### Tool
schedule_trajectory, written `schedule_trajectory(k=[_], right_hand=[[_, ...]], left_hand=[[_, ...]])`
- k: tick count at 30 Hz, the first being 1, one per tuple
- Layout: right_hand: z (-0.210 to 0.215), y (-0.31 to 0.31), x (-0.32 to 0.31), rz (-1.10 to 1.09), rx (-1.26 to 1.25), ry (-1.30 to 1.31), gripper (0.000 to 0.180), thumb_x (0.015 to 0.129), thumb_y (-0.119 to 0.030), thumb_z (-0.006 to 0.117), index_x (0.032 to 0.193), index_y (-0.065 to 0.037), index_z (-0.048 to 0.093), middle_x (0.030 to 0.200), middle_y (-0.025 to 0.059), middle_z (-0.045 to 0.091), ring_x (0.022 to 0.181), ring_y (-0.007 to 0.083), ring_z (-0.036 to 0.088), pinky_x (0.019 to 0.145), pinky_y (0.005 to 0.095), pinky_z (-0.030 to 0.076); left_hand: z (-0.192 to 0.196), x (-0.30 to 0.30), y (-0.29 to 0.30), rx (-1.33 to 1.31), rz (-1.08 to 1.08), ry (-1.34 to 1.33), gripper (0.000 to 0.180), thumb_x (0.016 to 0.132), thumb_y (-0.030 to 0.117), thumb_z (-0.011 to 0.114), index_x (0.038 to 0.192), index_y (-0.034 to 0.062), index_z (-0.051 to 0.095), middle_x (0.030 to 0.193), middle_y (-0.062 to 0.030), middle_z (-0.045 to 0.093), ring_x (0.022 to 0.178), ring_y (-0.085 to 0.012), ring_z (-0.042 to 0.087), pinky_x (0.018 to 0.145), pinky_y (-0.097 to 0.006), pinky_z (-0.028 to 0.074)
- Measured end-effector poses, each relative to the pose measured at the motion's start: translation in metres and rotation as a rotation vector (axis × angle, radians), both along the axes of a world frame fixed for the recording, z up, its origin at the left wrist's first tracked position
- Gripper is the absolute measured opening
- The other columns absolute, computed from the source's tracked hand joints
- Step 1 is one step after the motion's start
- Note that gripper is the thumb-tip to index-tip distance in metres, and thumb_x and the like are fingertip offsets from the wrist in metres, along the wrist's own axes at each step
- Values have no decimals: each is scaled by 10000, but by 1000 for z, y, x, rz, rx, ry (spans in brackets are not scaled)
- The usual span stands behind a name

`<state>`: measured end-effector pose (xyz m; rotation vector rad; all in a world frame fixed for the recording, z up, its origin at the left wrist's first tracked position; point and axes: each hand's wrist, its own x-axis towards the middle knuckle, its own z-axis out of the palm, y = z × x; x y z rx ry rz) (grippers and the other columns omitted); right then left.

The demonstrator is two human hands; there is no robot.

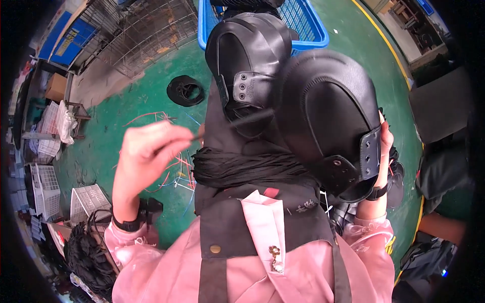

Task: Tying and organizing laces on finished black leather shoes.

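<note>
My left hand [154, 149] is raised at the left with its fingers pinched on the end of a black shoelace [247, 119]. From there the lace runs, smeared by motion, toward the shoe upper in front of me. Wrapped round the right side of that black leather shoe upper [326, 108] is my right hand [386, 139], mostly hidden behind it. The upper has a rounded toe and flaps with metal eyelets. Beyond it sits a second black shoe upper [255, 43], with several eyelets on its flap. A thick bundle of black laces [242, 169] lies across my lap.
A blue plastic basket [323, 38] with black pieces in it stands ahead. On the green floor lie a black shoe upper [185, 91] and coloured ties [177, 177]. White crates [87, 202] stand at the left. A wire cage [136, 35] is at the far left.
</note>
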<state>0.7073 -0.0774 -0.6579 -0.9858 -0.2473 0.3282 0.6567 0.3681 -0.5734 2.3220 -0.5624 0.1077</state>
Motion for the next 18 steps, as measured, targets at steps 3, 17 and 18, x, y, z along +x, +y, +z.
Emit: schedule_trajectory(k=[3, 17, 18], right_hand=[[-15, -34, -1, 28, -126, 154, 678, 812, -291, 726, 1319, 51, 433, 1229, 145, 587, 1122, 227, 574, 1009, 345, 416], [-44, -75, -23, -517, 213, 354, 531, 969, -425, 468, 1260, 15, 533, 1224, 163, 604, 1130, 287, 579, 1035, 433, 403], [-42, -64, -25, -521, 238, 354, 530, 968, -427, 468, 1257, 13, 538, 1221, 162, 607, 1130, 286, 579, 1034, 433, 403]], left_hand=[[-37, -19, -4, 37, -17, 110, 118, 748, 1, 699, 862, 15, 669, 729, -102, 638, 615, -231, 622, 557, -310, 475], [-83, 6, -35, 465, 78, -45, 205, 735, 185, 726, 860, 53, 631, 881, -86, 622, 859, -271, 589, 746, -387, 458], [-87, 10, -38, 426, 115, -99, 208, 731, 178, 731, 857, 47, 627, 884, -94, 623, 857, -276, 592, 744, -392, 466]])
